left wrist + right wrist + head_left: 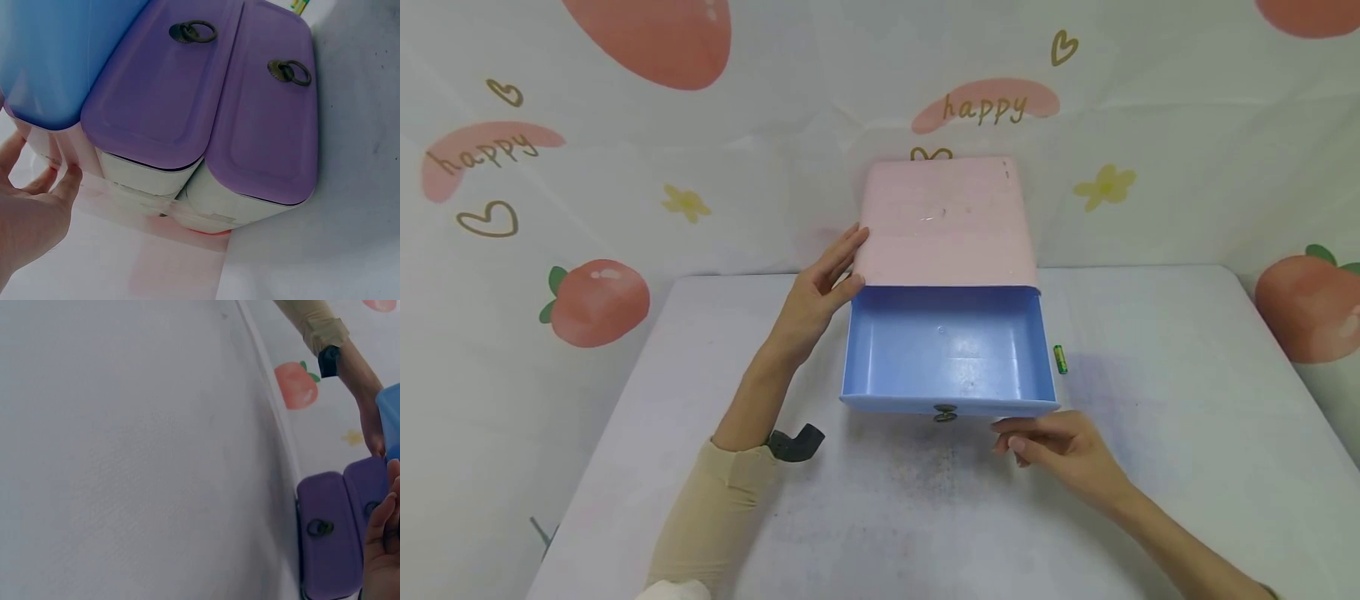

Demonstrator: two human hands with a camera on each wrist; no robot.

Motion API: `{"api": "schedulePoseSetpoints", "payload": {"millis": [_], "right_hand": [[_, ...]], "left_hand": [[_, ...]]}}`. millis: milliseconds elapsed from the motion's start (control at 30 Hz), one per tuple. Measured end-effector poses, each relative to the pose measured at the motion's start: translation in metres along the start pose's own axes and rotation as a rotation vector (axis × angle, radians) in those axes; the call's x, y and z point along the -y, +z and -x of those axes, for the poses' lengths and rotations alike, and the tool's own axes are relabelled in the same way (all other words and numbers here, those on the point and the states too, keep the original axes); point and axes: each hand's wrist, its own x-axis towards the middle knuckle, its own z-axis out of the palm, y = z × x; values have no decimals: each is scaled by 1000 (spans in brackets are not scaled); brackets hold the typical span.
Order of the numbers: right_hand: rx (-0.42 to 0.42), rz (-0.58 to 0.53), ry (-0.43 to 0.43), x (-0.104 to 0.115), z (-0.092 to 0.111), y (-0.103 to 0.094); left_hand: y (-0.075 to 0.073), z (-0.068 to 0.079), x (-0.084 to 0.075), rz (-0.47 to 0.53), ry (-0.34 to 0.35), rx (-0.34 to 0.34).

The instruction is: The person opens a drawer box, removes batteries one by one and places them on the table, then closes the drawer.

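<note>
A small chest of drawers with a pink top [947, 225] stands at the back of the table. Its top blue drawer [917, 333] is pulled out, with nothing visible inside. Below it, two purple drawers [156, 87] with ring pulls are closed in the left wrist view. My left hand [820, 292] rests against the chest's left side, fingers extended. My right hand [1067, 450] is by the blue drawer's front right corner, fingers loosely bent with nothing visible in them; whether they touch the drawer is unclear. The drawer's ring pull [945, 412] lies left of that hand.
A green battery [1060, 359] lies on the white table [1180, 400], right of the chest. Behind stands a white backdrop [790, 150] printed with fruit, hearts and flowers. A dark wrist camera mount [796, 443] juts from the left wrist.
</note>
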Motion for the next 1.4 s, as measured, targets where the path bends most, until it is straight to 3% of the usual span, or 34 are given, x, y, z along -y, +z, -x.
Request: {"api": "schedulePoseSetpoints", "payload": {"millis": [533, 733, 1033, 1400], "right_hand": [[3, -21, -5, 3, -13, 31], [-7, -101, 40, 5, -17, 40], [25, -164, -4, 5, -24, 48], [53, -167, 74, 4, -31, 59]], "left_hand": [[0, 0, 0, 2, -5, -6], [1, 1, 0, 2, -6, -10], [2, 1, -1, 1, 0, -12], [1, 0, 2, -10, -7, -15]]}}
